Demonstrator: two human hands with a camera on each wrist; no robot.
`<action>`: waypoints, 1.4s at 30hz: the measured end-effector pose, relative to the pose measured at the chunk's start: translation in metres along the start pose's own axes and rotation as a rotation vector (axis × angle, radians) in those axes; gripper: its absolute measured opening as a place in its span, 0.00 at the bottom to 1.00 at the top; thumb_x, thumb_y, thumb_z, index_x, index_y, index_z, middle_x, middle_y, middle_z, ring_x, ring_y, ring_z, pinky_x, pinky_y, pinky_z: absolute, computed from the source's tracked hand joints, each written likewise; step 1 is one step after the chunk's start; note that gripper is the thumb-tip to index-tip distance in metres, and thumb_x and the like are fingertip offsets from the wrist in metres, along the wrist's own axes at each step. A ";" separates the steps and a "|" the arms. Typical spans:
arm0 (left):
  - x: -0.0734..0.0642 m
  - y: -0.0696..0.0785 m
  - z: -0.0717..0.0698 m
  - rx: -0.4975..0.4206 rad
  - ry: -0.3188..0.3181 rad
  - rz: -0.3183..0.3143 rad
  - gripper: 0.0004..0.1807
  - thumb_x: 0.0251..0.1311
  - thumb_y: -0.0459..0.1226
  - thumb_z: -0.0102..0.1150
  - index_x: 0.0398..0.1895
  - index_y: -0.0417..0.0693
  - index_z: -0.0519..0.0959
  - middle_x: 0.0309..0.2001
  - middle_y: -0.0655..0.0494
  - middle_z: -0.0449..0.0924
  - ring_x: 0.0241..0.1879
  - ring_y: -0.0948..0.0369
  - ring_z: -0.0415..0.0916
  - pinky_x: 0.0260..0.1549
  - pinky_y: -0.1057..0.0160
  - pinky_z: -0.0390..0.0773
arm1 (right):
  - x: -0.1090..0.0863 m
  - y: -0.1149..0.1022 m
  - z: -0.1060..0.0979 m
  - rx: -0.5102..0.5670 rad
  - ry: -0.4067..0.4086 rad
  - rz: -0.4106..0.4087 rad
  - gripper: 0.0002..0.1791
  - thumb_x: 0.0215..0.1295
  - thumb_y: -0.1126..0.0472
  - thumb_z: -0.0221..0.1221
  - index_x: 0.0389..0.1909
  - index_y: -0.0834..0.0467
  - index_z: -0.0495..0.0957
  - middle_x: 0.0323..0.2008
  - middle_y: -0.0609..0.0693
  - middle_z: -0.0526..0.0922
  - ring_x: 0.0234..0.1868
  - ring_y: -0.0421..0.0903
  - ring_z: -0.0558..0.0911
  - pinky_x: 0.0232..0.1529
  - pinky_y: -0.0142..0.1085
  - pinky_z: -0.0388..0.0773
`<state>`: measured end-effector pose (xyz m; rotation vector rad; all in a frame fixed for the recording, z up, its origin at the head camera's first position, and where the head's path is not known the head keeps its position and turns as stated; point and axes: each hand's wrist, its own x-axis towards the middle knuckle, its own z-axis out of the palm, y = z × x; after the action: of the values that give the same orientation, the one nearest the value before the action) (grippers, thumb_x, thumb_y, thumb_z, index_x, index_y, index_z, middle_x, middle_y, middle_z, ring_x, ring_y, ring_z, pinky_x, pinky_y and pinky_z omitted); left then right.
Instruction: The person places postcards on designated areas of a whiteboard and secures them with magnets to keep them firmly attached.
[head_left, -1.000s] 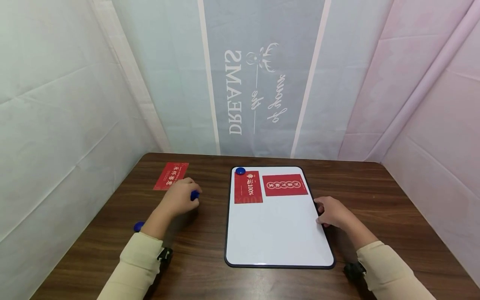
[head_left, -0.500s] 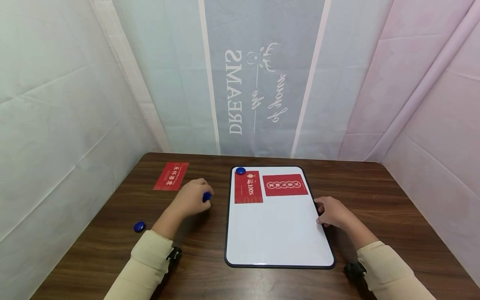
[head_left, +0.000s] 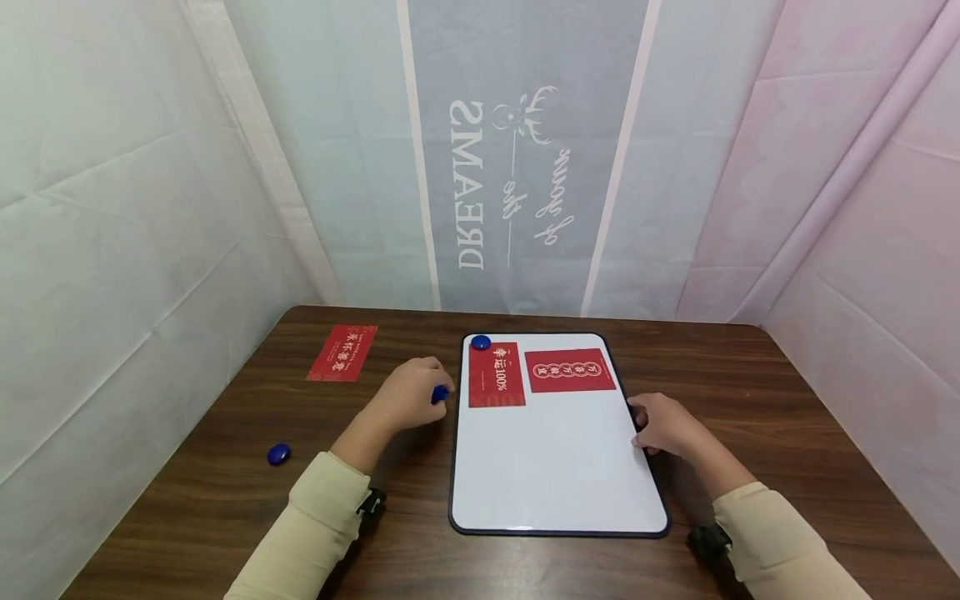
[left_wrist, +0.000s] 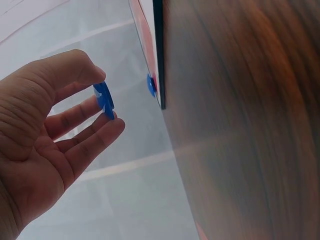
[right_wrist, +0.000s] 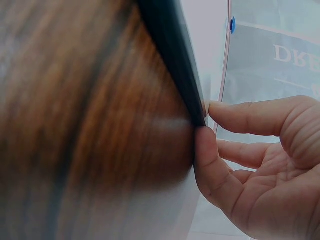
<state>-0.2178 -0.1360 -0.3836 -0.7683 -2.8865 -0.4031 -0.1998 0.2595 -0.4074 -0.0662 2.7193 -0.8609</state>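
My left hand pinches a round blue magnet between thumb and fingertips, above the table just left of the whiteboard's edge. The whiteboard lies flat with a thin black frame. At its right edge, my right hand grips the frame, thumb on top and fingers against the side. Two red cards lie on the board: an upright one at the upper left, and a sideways one to its right. A second blue magnet sits on the upright card's top left corner.
On the brown wooden table, a third red card lies at the far left. Another blue magnet rests nearer, left of my left forearm. Fabric walls stand behind the table and on both sides.
My left hand has moved right with the blue magnet, from beside the far-left red card to the whiteboard's left edge. The right hand and whiteboard have stayed in place.
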 end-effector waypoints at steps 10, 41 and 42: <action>0.011 0.016 0.007 0.010 -0.013 0.044 0.13 0.50 0.40 0.72 0.41 0.50 0.87 0.42 0.55 0.81 0.41 0.60 0.76 0.44 0.58 0.81 | -0.001 -0.001 0.000 0.001 -0.002 0.010 0.38 0.52 0.74 0.69 0.63 0.77 0.63 0.38 0.63 0.76 0.24 0.47 0.79 0.30 0.41 0.83; 0.062 0.053 0.025 0.068 -0.106 0.166 0.19 0.49 0.45 0.74 0.46 0.54 0.87 0.44 0.58 0.82 0.45 0.62 0.76 0.47 0.60 0.80 | 0.000 0.000 0.000 -0.001 -0.003 0.020 0.38 0.52 0.73 0.70 0.63 0.77 0.63 0.37 0.62 0.75 0.25 0.48 0.79 0.30 0.40 0.83; 0.064 0.054 0.026 0.069 -0.109 0.167 0.18 0.49 0.44 0.74 0.46 0.54 0.87 0.44 0.58 0.82 0.45 0.62 0.76 0.47 0.61 0.80 | 0.000 0.000 0.000 -0.003 -0.003 0.019 0.38 0.52 0.73 0.70 0.63 0.77 0.63 0.37 0.62 0.75 0.25 0.48 0.79 0.30 0.40 0.82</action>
<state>-0.2469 -0.0536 -0.3845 -1.0399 -2.8880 -0.2477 -0.1999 0.2596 -0.4074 -0.0425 2.7143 -0.8509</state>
